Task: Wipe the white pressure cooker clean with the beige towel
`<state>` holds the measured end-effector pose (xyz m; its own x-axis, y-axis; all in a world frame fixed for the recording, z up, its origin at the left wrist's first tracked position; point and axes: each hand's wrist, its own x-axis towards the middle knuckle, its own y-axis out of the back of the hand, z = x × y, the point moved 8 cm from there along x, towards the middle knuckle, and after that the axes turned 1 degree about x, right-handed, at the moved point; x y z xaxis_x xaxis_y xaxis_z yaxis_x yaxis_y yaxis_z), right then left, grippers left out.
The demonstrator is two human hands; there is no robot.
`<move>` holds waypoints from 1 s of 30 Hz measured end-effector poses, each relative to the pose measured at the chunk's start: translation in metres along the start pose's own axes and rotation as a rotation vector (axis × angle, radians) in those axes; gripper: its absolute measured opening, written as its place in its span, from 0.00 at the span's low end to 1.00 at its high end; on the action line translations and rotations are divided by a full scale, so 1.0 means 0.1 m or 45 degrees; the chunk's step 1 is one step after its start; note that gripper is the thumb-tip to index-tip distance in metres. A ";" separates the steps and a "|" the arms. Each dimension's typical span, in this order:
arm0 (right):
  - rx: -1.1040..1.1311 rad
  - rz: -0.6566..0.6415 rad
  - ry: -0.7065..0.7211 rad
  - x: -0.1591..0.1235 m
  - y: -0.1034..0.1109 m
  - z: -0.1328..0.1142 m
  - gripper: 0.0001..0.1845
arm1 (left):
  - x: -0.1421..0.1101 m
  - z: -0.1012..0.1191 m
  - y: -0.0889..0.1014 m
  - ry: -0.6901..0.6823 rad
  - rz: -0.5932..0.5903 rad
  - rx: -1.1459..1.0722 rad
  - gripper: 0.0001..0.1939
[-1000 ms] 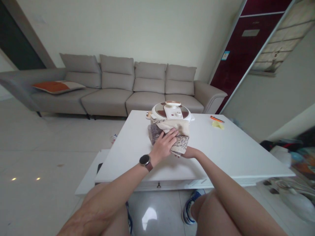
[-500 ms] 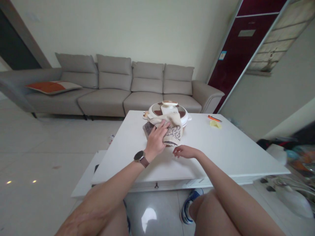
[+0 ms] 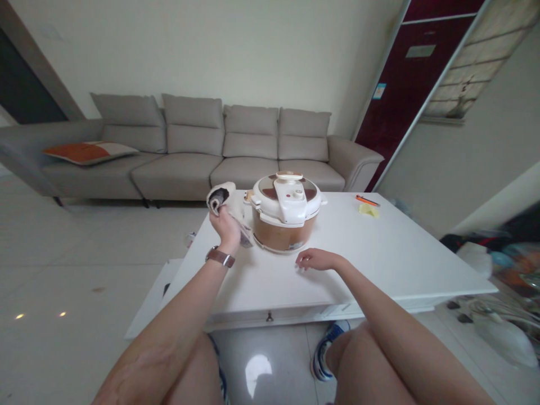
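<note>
My left hand (image 3: 226, 229), with a watch on its wrist, grips a bunched cream and dark patterned towel (image 3: 230, 197) left of the electric pressure cooker (image 3: 287, 211). The cooker has a white lid with a handle on top and a brown body; it stands upright with its lid on. Part of the towel hangs down close to the cooker's left side. In front of the cooker, my right hand (image 3: 316, 260) rests low over the table, fingers loosely curled and apart, with nothing visible in them.
The cooker stands on a white table (image 3: 371, 264) with a drawer knob at its near edge. An orange pen-like item (image 3: 367, 201) and a yellow paper (image 3: 368, 210) lie at the far right. A grey sofa (image 3: 244, 169) is behind. Assorted items sit on the floor at right.
My left hand has lifted the towel off the front of the cooker and carried it left, uncovering the lid and body. My right hand has stayed in place.
</note>
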<state>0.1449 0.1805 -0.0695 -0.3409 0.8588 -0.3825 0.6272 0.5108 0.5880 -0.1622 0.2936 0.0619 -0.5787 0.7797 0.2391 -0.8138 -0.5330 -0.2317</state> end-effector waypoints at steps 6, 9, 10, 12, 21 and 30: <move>-0.001 -0.002 -0.009 0.00 0.00 -0.01 0.12 | -0.11 0.04 -0.05 -0.126 -0.115 0.077 0.16; -0.030 -0.016 0.002 0.02 -0.02 -0.01 0.12 | -0.43 0.06 -0.25 -0.256 -0.422 0.086 0.16; -0.036 -0.022 0.010 0.02 -0.02 -0.02 0.12 | -0.52 0.05 -0.28 -0.277 -0.463 0.057 0.17; -0.041 -0.031 0.017 0.04 -0.04 -0.03 0.13 | -0.62 0.00 -0.28 -0.252 -0.455 -0.012 0.17; -0.069 -0.056 -0.010 0.04 -0.08 -0.04 0.14 | -0.61 -0.55 -0.22 0.208 -0.321 0.061 0.11; -0.060 -0.056 -0.026 0.08 -0.09 -0.04 0.14 | -0.61 -0.93 -0.20 0.523 -0.313 0.010 0.08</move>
<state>0.1340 0.1829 -0.0751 -0.3530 0.8347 -0.4227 0.5782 0.5498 0.6028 -0.1055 0.2874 -0.0357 -0.3012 0.9476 -0.1069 -0.9253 -0.3175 -0.2074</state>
